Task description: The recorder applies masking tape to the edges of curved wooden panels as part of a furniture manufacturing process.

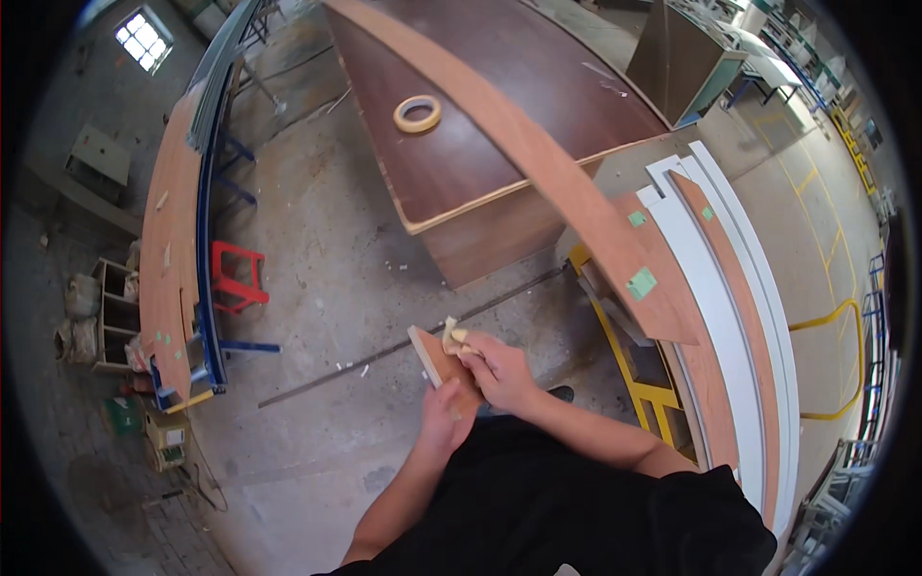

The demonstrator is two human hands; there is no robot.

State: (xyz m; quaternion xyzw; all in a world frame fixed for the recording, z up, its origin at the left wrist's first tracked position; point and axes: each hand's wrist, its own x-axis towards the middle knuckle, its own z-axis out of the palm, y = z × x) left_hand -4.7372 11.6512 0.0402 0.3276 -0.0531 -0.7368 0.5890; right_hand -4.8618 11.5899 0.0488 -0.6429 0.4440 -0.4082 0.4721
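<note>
Low in front of my body, my left hand (443,415) is closed around the near end of a reddish-brown wooden board (446,363) with a pale edge. The board is held tilted in the air, its far end pointing away from me. My right hand (497,372) is closed, fingers bent, on a crumpled cream-coloured piece (449,333). That piece rests against the board's face near its far end. Whether it is cloth or bunched tape I cannot make out. My right fingers partly cover both the piece and the board.
Ahead stands a large dark-topped table (519,86) with a tape roll (417,114) on it. A long wooden plank (509,125) reaches over its corner to a yellow-framed cart (658,394) bearing white panels (711,278). At left are a red stool (236,276) and a blue-framed bench (205,317).
</note>
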